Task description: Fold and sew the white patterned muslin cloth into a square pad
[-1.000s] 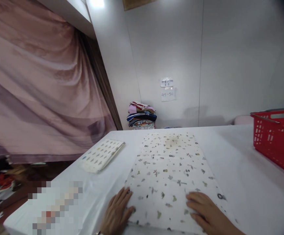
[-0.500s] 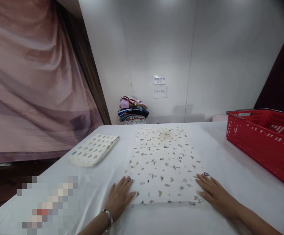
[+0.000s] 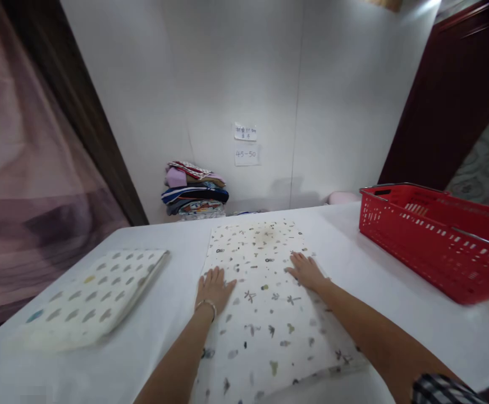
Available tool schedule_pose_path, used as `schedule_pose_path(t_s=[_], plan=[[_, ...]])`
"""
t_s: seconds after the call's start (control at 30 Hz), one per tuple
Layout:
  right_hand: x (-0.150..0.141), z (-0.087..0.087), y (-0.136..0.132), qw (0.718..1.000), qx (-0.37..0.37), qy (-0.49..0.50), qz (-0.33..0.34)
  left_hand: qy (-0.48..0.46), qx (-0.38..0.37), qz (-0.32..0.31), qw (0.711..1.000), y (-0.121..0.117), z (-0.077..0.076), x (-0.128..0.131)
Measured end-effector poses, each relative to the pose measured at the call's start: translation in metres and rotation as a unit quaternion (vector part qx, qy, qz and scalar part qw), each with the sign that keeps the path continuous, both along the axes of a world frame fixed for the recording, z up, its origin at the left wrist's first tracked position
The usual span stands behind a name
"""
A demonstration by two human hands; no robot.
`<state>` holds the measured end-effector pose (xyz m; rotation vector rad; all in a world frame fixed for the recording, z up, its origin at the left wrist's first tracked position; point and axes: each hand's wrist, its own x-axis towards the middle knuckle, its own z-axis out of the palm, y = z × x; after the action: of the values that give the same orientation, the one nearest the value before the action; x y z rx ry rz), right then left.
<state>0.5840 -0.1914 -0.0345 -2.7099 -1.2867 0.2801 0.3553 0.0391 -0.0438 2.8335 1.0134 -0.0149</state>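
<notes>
Standing round your cloth: a red plastic basket [image 3: 412,241] is on the worktop [image 3: 341,241] to your right, well apart from the cloth; a folded cloud-print cloth [image 3: 101,292] lies to your left, also apart.
Beyond the far edge: you face a stack of folded fabrics [image 3: 196,193], a pale pink rounded object [image 3: 343,197] too hidden to name, and a grey-white wall [image 3: 210,73] bearing paper notes [image 3: 247,155], the lower reading "45-50".
Sides: a pink draped curtain [image 3: 8,168] hangs at your left, a dark red panel [image 3: 442,101] rises at the right.
In the way: your own forearms cover parts of the cloth's left and right edges.
Count: one spread cloth, one folded cloth, one basket, one stack whose pieces you cannot surely number, two notes.
Spread cloth: your white palm-print cloth [image 3: 265,303] lies lengthwise down the middle of the worktop, a yellowish patch near its far end.
Left hand: your left hand [image 3: 214,289], a bracelet [image 3: 208,307] at its wrist, rests palm down on the left edge, fingers slightly apart, thumb out wide.
Right hand: your right hand [image 3: 307,272] rests palm down near the right edge, fingers loosely spread.
Sleeve: black-and-white checked fabric [image 3: 442,390] shows on your right arm.
</notes>
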Motion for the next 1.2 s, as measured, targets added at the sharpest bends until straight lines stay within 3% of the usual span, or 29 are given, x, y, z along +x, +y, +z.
schedule_pose_path(t_s=[0.13, 0.27, 0.43, 0.57, 0.8, 0.9, 1.0, 1.2], plan=[[0.027, -0.014, -0.026, 0.998, 0.004, -0.022, -0.055, -0.019, 0.01, -0.007, 1.0, 0.009, -0.011, -0.006], [0.027, -0.016, -0.027, 0.998, 0.002, -0.03, -0.06, -0.016, 0.011, -0.005, 1.0, 0.007, -0.011, -0.003], [0.026, -0.01, -0.024, 0.998, -0.002, -0.013, -0.054, -0.011, 0.007, -0.002, 1.0, 0.012, -0.009, -0.004], [0.029, -0.008, -0.033, 0.998, -0.008, -0.017, -0.061, 0.01, -0.001, -0.017, 1.0, 0.017, -0.006, -0.014], [0.017, -0.008, -0.051, 0.997, -0.014, -0.031, -0.076, 0.028, -0.028, 0.014, 0.999, 0.011, 0.006, -0.02], [0.006, -0.013, -0.079, 0.997, 0.003, -0.034, -0.062, 0.036, -0.027, -0.003, 0.999, 0.005, 0.007, -0.037], [-0.004, -0.023, -0.12, 0.998, 0.025, -0.019, -0.049, 0.019, 0.0, -0.032, 0.999, -0.006, 0.001, -0.07], [-0.024, -0.039, -0.186, 0.995, 0.086, 0.004, -0.05, -0.017, -0.005, -0.028, 0.999, -0.029, -0.005, -0.128]])
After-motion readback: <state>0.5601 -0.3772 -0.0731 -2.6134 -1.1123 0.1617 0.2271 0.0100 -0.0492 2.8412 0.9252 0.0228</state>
